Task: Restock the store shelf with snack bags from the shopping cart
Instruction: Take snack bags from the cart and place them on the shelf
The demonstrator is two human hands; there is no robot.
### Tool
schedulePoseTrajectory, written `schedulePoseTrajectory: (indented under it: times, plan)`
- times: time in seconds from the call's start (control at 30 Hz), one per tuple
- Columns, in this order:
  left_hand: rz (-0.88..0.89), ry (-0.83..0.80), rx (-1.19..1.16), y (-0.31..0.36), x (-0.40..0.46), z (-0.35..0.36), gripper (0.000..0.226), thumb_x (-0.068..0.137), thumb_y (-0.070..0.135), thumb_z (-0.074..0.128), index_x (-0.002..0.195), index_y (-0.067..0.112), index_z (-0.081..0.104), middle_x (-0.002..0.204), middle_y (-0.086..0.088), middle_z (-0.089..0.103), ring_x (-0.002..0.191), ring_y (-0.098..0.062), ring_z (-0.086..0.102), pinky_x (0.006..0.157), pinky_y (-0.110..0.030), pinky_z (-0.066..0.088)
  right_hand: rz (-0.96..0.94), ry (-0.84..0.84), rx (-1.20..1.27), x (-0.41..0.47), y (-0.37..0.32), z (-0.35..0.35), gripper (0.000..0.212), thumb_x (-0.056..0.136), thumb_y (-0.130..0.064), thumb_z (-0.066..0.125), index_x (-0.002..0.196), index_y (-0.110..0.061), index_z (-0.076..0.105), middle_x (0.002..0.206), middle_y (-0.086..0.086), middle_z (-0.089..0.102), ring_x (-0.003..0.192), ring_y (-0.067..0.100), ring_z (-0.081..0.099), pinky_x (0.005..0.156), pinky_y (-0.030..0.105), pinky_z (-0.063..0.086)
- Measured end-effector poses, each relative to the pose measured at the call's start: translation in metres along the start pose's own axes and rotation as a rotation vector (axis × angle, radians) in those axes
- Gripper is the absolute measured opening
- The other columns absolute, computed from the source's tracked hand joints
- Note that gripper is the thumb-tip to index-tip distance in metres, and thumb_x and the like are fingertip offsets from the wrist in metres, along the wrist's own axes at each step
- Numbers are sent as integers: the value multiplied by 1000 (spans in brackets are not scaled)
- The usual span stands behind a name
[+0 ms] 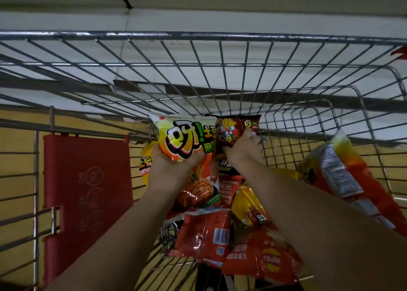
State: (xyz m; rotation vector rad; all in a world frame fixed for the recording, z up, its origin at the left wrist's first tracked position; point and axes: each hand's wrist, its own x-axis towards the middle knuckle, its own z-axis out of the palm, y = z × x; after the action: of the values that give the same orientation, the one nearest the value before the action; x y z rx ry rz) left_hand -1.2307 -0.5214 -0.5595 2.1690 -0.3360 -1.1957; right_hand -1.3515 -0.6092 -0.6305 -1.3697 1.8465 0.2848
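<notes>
yellow-orange snack bag: gripped by the left hand, raised inside the wire shopping cart. dark red snack bag: clutched by the right hand. further snack bags are heaped below; red plastic flap is set at the left wall.

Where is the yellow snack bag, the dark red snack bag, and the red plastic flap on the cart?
Yellow and orange snack bag [185, 136], head view: middle of its printed front.
Dark red snack bag [236, 129], head view: upper front, above the thumb.
Red plastic cart flap [86, 180], head view: centre of the panel.
</notes>
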Motion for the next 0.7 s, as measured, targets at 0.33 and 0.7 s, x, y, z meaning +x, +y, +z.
schedulePoseTrajectory:
  times: [0.33, 0.7]
  plan:
    - [88, 75, 252, 30, -20, -14, 83, 69, 39, 82, 136, 17, 37, 113, 4, 58, 107, -18, 55, 96, -36, 44, 31, -36, 1042, -16, 60, -65, 57, 82, -2, 66, 133, -9, 43, 116, 9, 60, 102, 23, 59, 85, 36, 49]
    - [315, 152, 345, 65, -64, 9, 79, 68, 35, 83, 131, 14, 40, 122, -4, 60, 116, -24, 55, 80, -25, 36, -15, -745, 1170, -55, 74, -127, 26, 82, -9, 37, 92, -9, 62, 70, 2, 69, 68, 19, 63, 65, 28, 45]
